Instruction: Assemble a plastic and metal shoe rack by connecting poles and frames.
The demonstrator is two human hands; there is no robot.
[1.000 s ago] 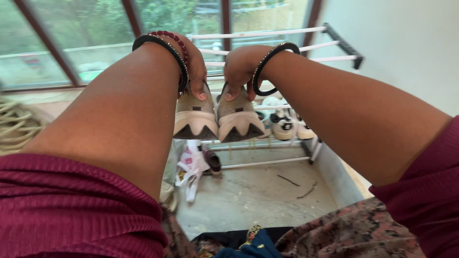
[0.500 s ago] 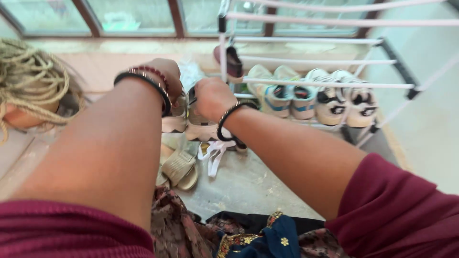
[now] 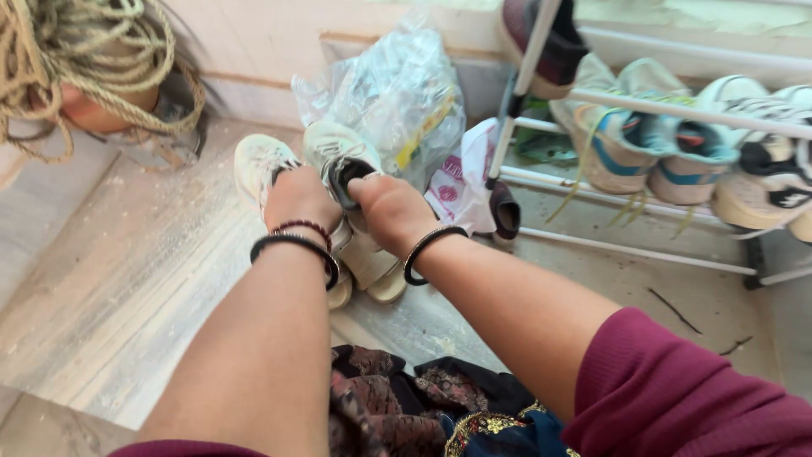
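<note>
While a pale sneaker (image 3: 264, 165) is gripped by the left hand (image 3: 298, 196) and its mate (image 3: 340, 161) by the right hand (image 3: 391, 207), both are held just above the floor (image 3: 127, 279), seemingly not yet released. Beyond the right hand, a shoe rack (image 3: 643, 106) is filled with sneakers; a crumpled plastic bag (image 3: 397, 85) sits behind, contents unclear.

Two pale sneakers (image 3: 338, 165) stand side by side on the floor.
</note>
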